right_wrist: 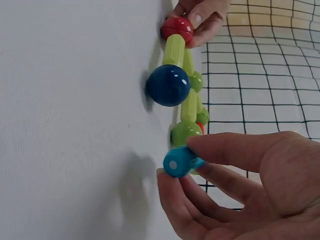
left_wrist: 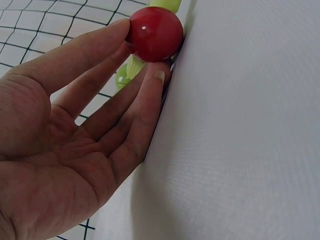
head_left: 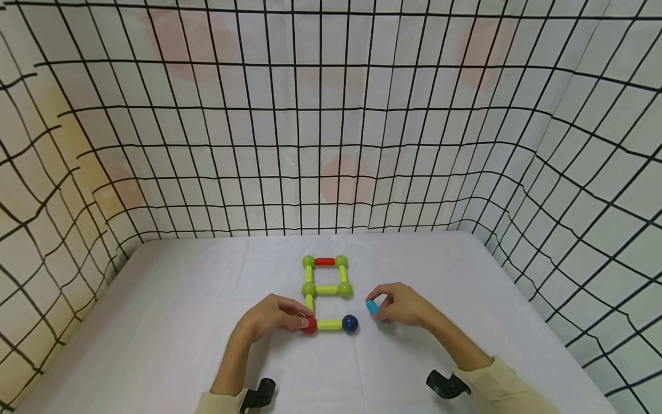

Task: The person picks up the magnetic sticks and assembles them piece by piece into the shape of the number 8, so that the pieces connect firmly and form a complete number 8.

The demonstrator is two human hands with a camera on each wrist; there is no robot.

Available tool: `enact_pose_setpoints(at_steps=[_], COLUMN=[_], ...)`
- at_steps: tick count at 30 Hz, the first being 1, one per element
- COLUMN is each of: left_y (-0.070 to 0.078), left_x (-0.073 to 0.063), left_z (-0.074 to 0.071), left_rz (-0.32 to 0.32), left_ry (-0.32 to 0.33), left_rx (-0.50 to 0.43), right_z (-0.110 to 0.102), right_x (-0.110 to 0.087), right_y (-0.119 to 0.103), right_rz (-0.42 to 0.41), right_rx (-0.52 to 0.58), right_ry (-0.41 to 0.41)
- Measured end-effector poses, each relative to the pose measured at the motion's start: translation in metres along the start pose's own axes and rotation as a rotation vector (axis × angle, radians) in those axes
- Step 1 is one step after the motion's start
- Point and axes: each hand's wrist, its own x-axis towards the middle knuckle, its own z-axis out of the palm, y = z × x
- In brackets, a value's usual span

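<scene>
My left hand (head_left: 273,317) grips a red ball (left_wrist: 156,34) between thumb and fingers, at the near left corner of a flat frame of balls and rods. From that ball a yellow-green rod (head_left: 329,325) runs right to a dark blue ball (head_left: 350,324), and another leads away to a green ball (head_left: 308,289). Beyond, several green balls and rods form a square, with a red rod (head_left: 324,261) as its far side. To the right of the frame, my right hand (head_left: 405,305) pinches a light blue rod (right_wrist: 177,161) by thumb and fingertips, apart from the frame; a pale round spot shows on its end.
The frame lies on a white cloth-covered table (head_left: 207,264). Black grid netting (head_left: 320,146) stands along the back and both sides, with white sheeting behind it. Dark wrist mounts (head_left: 446,384) sit at both sleeve cuffs.
</scene>
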Motion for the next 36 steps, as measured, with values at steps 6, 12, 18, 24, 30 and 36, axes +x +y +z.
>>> enact_pose_setpoints(at_steps=[6,12,18,24,30,36], left_y=[0.0,0.001,0.0,-0.001,-0.001,-0.002], left_x=[0.0,-0.001,0.001,0.002,0.001,0.002], left_z=[-0.001,-0.001,-0.001,-0.001,-0.001,-0.001], left_rz=[0.003,0.008,0.005,0.001,0.006,0.021], left_ry=[-0.006,-0.015,-0.023,-0.017,-0.016,-0.012], left_rx=[-0.012,-0.023,-0.017,-0.022,-0.019,-0.022], right_z=[0.009,0.018,0.028,0.039,0.044,0.048], right_x=[0.009,0.016,0.02,0.023,0.024,0.024], right_y=[-0.006,-0.011,-0.019,-0.022,-0.025,-0.026], right_rz=[0.052,0.038,0.015,-0.013,-0.013,-0.03], right_rx=[0.055,0.123,0.191,0.24,0.272,0.262], right_ry=[0.108,0.162,0.199,0.209,0.225,0.242])
